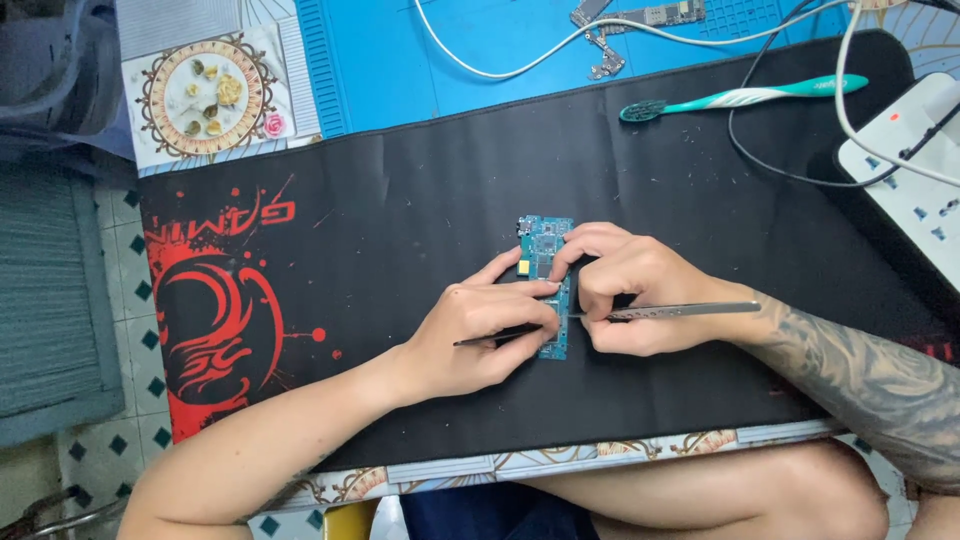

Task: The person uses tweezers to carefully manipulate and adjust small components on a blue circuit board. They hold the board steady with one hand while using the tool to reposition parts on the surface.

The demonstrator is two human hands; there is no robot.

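Observation:
A small blue circuit board [543, 243] lies on a black desk mat [400, 200], long side running away from me. My left hand [480, 330] rests on the board's near half and grips a thin dark tool [495, 337] that points left. My right hand [625, 290] sits against the board's right edge and pinches metal tweezers [680, 311], whose tips meet the board between my two hands. The lower part of the board is hidden under my fingers.
A teal toothbrush [740, 97] lies at the back of the mat. A white power strip [915, 165] with cables sits at the right. Behind the mat, a blue work mat [480, 50] carries another small board [660, 14] and a white cable.

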